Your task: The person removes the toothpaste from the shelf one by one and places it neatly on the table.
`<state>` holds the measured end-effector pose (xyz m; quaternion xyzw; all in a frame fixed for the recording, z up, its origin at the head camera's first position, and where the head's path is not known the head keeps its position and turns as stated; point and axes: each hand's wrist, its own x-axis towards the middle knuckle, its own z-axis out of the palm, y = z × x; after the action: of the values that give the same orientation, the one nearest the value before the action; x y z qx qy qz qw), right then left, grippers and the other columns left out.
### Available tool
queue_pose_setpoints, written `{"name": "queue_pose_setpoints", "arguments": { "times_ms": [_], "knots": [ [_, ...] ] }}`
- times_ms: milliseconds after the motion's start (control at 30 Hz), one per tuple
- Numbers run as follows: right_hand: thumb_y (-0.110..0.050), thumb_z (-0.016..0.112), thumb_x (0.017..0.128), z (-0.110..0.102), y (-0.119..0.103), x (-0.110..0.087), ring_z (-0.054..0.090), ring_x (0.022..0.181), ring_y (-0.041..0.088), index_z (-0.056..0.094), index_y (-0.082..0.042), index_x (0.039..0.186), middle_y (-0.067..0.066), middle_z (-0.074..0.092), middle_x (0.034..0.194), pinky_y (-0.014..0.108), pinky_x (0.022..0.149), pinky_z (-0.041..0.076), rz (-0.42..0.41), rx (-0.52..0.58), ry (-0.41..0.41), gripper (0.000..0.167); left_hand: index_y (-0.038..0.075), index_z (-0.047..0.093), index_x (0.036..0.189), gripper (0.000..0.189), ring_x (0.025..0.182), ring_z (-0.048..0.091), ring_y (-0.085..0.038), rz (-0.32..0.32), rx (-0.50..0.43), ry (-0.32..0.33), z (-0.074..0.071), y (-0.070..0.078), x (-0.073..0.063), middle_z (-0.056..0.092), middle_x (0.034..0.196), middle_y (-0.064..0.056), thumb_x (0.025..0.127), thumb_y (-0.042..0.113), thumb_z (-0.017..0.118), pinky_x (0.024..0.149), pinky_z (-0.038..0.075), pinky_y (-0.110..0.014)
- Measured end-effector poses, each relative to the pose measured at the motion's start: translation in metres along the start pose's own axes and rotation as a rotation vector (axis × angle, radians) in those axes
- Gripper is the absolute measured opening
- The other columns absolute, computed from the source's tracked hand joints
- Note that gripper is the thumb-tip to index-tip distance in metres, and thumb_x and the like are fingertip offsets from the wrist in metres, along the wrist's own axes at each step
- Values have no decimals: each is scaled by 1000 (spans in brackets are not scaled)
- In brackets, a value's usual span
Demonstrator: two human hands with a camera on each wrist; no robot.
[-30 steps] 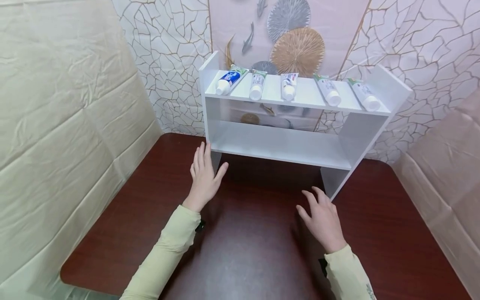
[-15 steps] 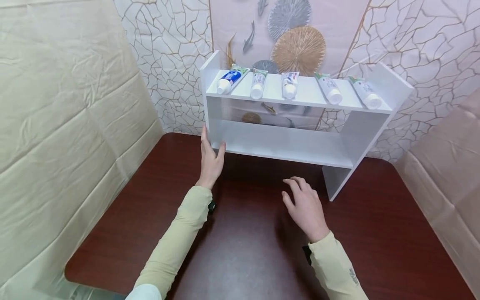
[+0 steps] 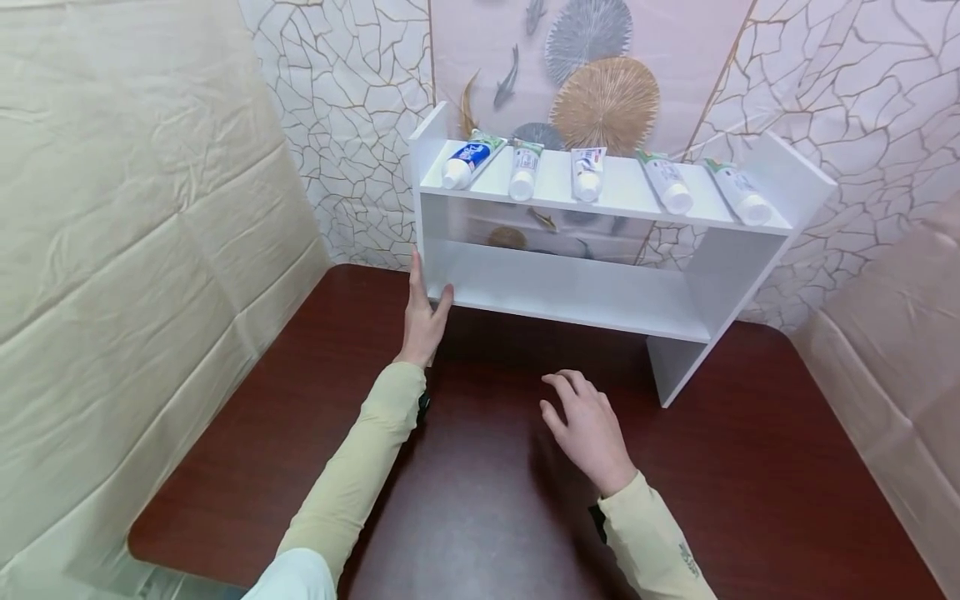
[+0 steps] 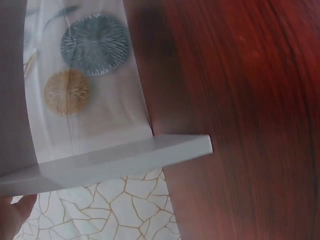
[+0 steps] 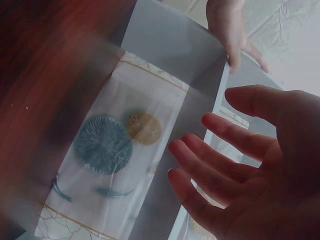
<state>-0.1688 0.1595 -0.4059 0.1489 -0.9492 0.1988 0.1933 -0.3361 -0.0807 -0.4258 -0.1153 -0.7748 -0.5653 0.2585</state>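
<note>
A white two-tier shelf (image 3: 570, 287) stands on the table. My left hand (image 3: 423, 321) holds its left side panel (image 4: 125, 157) low down, fingers along the outer face and thumb at the inner front edge. In the right wrist view, that same left hand (image 5: 227, 30) reaches over the panel edge. My right hand (image 3: 588, 433) hovers over the table in front of the shelf, fingers spread and loosely bent, holding nothing. Several toothpaste tubes lie in a row on the upper tier, caps forward: a blue-and-white tube (image 3: 474, 158) at the left, mostly white ones such as the middle tube (image 3: 587, 173) beside it.
The dark red-brown table (image 3: 480, 517) extends around the shelf. Behind stands a wall covering (image 3: 352, 125) with a cracked-line pattern and a printed panel of round shapes. Beige cloth (image 3: 150, 208) hangs at the left and pinkish cloth (image 3: 885, 358) at the right.
My left hand has moved up and forward onto the shelf's left side panel and taken hold of it. The right hand has shifted left over the table. The tubes stay in place.
</note>
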Motion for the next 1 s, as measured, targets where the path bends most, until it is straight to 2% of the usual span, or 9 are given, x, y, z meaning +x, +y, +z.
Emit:
{"name": "queue_pose_setpoints", "arguments": {
  "times_ms": [200, 333, 567, 767, 1000],
  "knots": [
    [-17, 66, 90, 7, -3, 1, 61, 104, 30, 64, -6, 119, 12, 61, 118, 48, 87, 47, 19, 8, -26, 31, 35, -1, 156, 76, 151, 16, -19, 11, -44, 1, 2, -3, -1, 6, 165, 7, 99, 37, 49, 118, 24, -48],
    [-18, 65, 91, 4, -8, 8, 61, 106, 30, 64, -7, 120, 13, 61, 120, 47, 87, 47, 4, 19, -25, 31, 32, 2, 157, 74, 150, 18, -21, 4, -41, 19, 4, -3, -4, 8, 165, 4, 100, 34, 48, 116, 28, -49],
    [-18, 63, 92, -17, -26, 40, 59, 108, 32, 62, -8, 123, 12, 59, 123, 47, 87, 46, -71, 29, 35, 33, 29, 7, 158, 72, 148, 24, -25, 16, -48, 88, 6, -4, -6, 12, 164, -1, 99, 28, 48, 112, 33, -52],
    [-15, 61, 92, -33, -45, 70, 58, 111, 31, 61, -7, 125, 11, 59, 124, 49, 92, 45, -147, 48, 95, 33, 28, 9, 158, 71, 151, 18, -18, 14, -81, 92, 9, -5, -4, 11, 165, 5, 99, 26, 48, 116, 28, -47],
    [-14, 61, 93, -42, -66, 92, 55, 116, 30, 58, -6, 129, 13, 56, 127, 48, 98, 44, -201, 93, 94, 36, 21, 12, 158, 72, 145, 31, -23, 11, -132, 86, 11, -6, -4, 16, 164, -1, 99, 18, 53, 111, 35, -47]
  ]
}}
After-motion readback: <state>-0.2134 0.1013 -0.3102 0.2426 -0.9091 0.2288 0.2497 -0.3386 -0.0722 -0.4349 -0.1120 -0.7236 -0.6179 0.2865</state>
